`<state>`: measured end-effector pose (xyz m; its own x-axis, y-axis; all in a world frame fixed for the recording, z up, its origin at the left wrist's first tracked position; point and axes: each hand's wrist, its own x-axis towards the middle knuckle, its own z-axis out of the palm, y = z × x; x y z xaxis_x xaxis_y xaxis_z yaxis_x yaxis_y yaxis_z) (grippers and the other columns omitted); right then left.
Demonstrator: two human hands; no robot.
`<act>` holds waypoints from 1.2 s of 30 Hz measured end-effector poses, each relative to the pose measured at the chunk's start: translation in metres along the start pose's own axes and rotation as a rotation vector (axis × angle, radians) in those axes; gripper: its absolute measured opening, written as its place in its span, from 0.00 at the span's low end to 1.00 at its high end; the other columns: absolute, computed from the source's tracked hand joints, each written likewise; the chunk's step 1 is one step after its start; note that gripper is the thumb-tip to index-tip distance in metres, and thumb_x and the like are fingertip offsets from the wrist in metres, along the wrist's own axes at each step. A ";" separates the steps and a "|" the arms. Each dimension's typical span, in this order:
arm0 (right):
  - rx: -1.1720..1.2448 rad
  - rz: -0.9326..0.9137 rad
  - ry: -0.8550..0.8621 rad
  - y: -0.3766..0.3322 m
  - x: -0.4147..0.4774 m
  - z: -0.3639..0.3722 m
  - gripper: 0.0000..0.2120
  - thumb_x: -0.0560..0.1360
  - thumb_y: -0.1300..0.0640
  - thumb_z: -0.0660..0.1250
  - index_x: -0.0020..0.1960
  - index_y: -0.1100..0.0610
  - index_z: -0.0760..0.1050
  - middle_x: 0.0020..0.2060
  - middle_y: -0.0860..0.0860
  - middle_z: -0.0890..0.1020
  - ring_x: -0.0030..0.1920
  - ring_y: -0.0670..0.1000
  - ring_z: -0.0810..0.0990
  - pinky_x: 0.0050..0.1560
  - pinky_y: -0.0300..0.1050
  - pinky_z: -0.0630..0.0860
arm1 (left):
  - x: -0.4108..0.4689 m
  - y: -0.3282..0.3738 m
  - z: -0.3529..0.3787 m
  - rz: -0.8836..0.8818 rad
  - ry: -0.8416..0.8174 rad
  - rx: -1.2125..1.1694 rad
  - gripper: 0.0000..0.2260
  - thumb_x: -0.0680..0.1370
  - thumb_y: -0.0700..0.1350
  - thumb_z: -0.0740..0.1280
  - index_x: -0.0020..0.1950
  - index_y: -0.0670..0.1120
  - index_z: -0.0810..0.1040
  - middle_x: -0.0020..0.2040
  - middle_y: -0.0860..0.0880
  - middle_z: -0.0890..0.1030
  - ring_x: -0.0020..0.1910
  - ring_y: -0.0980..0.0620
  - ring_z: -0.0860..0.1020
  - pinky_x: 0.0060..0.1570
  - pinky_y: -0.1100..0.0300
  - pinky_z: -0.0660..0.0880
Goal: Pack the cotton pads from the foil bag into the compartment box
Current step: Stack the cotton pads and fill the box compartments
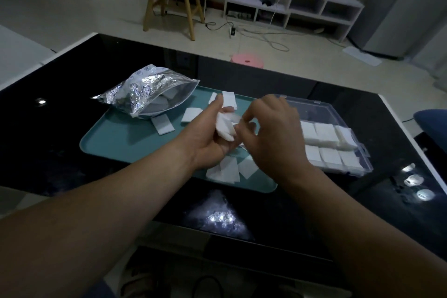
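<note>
**While the stack is squared, the box waits**

As both hands meet at the centre of the frame, my left hand (212, 138) cups a small stack of cotton pads (225, 128), fingers curled under and round it. My right hand (273, 133) pinches the stack's right edge between thumb and fingertips, the rest of its fingers bent above. Both hold the stack in the air over the teal tray (121, 138), touching nothing else.

Judging by that, I am gathering and evening up pads before they go in. The compartment box (321, 110) lies open at the right of the frame, just beside the tray on the black table (72, 104). The compartments I can see at its lower right are already packed white; those behind my right hand are hidden.

Plenty is left: loose pads (232, 172) lie on the tray below my wrists and further up it, and the foil bag (147, 94) at the upper left of the tray gapes with more inside.

Next, I think, comes a carry to the right. It calls for keeping the edges flush and finding a compartment with room, then pressing the stack down square so that no corner catches on a divider
</note>
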<state>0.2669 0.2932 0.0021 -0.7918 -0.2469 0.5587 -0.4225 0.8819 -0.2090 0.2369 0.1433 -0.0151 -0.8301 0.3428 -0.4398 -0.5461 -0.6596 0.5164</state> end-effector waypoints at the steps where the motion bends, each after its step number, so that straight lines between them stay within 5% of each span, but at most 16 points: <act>1: -0.004 -0.056 -0.051 0.000 -0.002 0.003 0.06 0.76 0.52 0.70 0.43 0.51 0.74 0.43 0.44 0.75 0.45 0.50 0.73 0.47 0.51 0.72 | 0.000 -0.002 0.000 -0.014 -0.035 0.051 0.22 0.81 0.60 0.67 0.67 0.45 0.75 0.55 0.41 0.81 0.48 0.45 0.84 0.53 0.50 0.83; 2: 0.025 -0.097 -0.101 0.000 -0.005 0.005 0.06 0.76 0.50 0.69 0.44 0.50 0.75 0.45 0.41 0.76 0.48 0.50 0.74 0.49 0.52 0.71 | 0.000 -0.001 0.001 -0.028 -0.062 0.090 0.22 0.81 0.59 0.67 0.67 0.46 0.76 0.54 0.43 0.81 0.50 0.46 0.83 0.55 0.51 0.82; 6: 0.240 -0.075 -0.289 0.004 -0.004 0.001 0.14 0.75 0.36 0.67 0.47 0.47 0.76 0.57 0.39 0.77 0.62 0.47 0.73 0.61 0.54 0.72 | -0.009 0.001 0.001 -0.097 -0.114 0.173 0.17 0.84 0.58 0.62 0.62 0.47 0.77 0.43 0.46 0.81 0.40 0.51 0.82 0.37 0.59 0.82; 11: 0.384 0.042 -0.483 0.008 0.001 0.000 0.23 0.67 0.38 0.77 0.49 0.48 0.69 0.49 0.46 0.76 0.49 0.50 0.76 0.49 0.55 0.79 | -0.019 -0.008 0.005 -0.142 -0.246 0.332 0.23 0.83 0.63 0.58 0.63 0.47 0.79 0.51 0.46 0.82 0.50 0.49 0.82 0.54 0.52 0.80; 15: 0.482 0.061 -0.491 0.009 0.000 -0.006 0.22 0.69 0.50 0.81 0.50 0.52 0.69 0.50 0.48 0.77 0.49 0.42 0.77 0.45 0.38 0.77 | -0.021 -0.007 0.002 -0.164 -0.226 0.390 0.24 0.80 0.68 0.60 0.54 0.50 0.83 0.50 0.48 0.81 0.50 0.49 0.79 0.62 0.43 0.76; 18: 0.508 0.088 -0.543 0.007 -0.002 -0.006 0.22 0.69 0.47 0.80 0.51 0.50 0.68 0.53 0.50 0.79 0.52 0.53 0.81 0.50 0.57 0.81 | -0.024 -0.008 0.004 -0.151 -0.204 0.439 0.28 0.80 0.69 0.58 0.47 0.49 0.86 0.46 0.48 0.84 0.47 0.48 0.83 0.62 0.40 0.78; 20: 0.506 0.102 -0.546 0.006 -0.002 -0.007 0.22 0.69 0.47 0.80 0.51 0.50 0.68 0.53 0.50 0.80 0.52 0.55 0.81 0.51 0.59 0.82 | -0.025 -0.008 0.006 -0.130 -0.192 0.426 0.27 0.79 0.69 0.60 0.48 0.47 0.84 0.46 0.47 0.83 0.47 0.48 0.83 0.58 0.45 0.80; 24: 0.470 0.085 -0.556 0.006 -0.001 -0.010 0.21 0.70 0.51 0.81 0.53 0.52 0.72 0.50 0.46 0.78 0.46 0.49 0.80 0.47 0.46 0.79 | -0.023 -0.007 0.005 -0.083 -0.175 0.357 0.23 0.80 0.64 0.62 0.46 0.45 0.83 0.41 0.48 0.82 0.41 0.51 0.83 0.43 0.58 0.81; 30: 0.396 0.173 -0.506 0.016 0.006 -0.016 0.21 0.76 0.42 0.74 0.65 0.48 0.75 0.62 0.41 0.77 0.60 0.41 0.75 0.56 0.35 0.70 | -0.015 -0.005 0.003 -0.012 0.039 0.293 0.19 0.79 0.59 0.69 0.63 0.47 0.79 0.48 0.46 0.75 0.35 0.53 0.77 0.31 0.60 0.80; 36: 0.226 0.420 -0.213 0.046 0.018 -0.026 0.05 0.83 0.52 0.65 0.51 0.50 0.78 0.41 0.41 0.79 0.42 0.43 0.78 0.38 0.36 0.67 | -0.004 0.002 -0.008 0.067 0.198 0.277 0.21 0.75 0.64 0.71 0.48 0.47 0.73 0.33 0.50 0.70 0.28 0.55 0.68 0.18 0.68 0.61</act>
<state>0.2448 0.3395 0.0228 -0.9757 0.0127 0.2190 -0.1154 0.8194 -0.5615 0.2400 0.1354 -0.0179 -0.8421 0.1504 -0.5179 -0.5231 -0.4608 0.7169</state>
